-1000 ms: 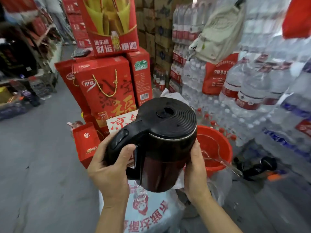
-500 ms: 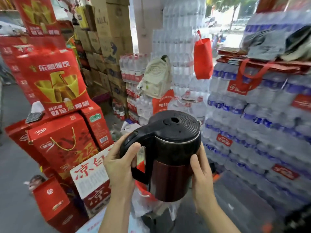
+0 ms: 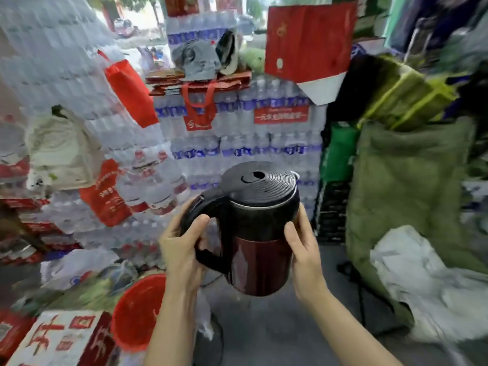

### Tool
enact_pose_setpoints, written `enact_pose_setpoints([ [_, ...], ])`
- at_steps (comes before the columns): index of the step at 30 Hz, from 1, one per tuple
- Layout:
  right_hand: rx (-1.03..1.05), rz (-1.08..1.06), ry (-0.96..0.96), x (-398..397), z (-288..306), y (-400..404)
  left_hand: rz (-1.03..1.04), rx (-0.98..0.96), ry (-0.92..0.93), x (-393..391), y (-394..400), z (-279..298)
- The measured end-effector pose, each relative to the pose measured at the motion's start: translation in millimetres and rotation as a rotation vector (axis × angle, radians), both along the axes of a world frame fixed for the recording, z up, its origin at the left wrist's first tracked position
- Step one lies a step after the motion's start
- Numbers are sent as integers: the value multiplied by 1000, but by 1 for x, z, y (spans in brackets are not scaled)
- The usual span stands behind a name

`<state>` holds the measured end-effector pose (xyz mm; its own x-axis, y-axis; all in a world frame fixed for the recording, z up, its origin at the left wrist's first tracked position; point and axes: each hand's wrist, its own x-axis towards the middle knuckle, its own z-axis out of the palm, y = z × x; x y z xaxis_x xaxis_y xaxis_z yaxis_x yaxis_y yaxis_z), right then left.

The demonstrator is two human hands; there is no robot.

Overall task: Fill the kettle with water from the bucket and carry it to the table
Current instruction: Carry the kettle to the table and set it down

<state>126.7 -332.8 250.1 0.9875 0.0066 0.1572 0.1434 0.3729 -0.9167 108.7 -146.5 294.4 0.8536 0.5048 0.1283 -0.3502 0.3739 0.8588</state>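
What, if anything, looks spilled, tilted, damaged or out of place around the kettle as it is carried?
Nothing stands out. The kettle is held roughly upright with its lid shut, the left hand on the handle and the right hand against its side. No drips or spill show. The red bucket sits low to the left; the blur hides finer detail.

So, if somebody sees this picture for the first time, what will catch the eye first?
First the kettle, black and dark red with its lid shut, held up at centre: the left hand grips its handle and the right hand steadies its side. Behind it rises a wall of packed water bottles with red bags hung on it. At lower left, below the kettle, sits the red bucket.
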Motion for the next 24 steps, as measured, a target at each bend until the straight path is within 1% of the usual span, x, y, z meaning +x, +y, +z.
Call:
enact_pose_setpoints([
  [3, -8, -175, 40, -10, -3, -42, -209, 4, 0, 25, -39, -6],
  [6, -57, -348, 45, -22, -6, -91, -351, -6, 26, 46, -90, -12],
  [9, -117, -481, 25, -38, -5, -142, -502, -16, 8, 56, -150, -13],
  [14, -156, -702, -25, -74, -1, -231, -751, -41, 1, 57, -260, -10],
  [19, -202, -847, -40, -117, 0, -332, -913, -31, -18, 44, -374, -4],
  [22, -204, -958, -31, -142, 4, -387, -997, -66, -35, 37, -435, -2],
  [24, -241, -1034, -27, -154, 5, -422, -1067, -95, -55, 33, -473, 0],
])
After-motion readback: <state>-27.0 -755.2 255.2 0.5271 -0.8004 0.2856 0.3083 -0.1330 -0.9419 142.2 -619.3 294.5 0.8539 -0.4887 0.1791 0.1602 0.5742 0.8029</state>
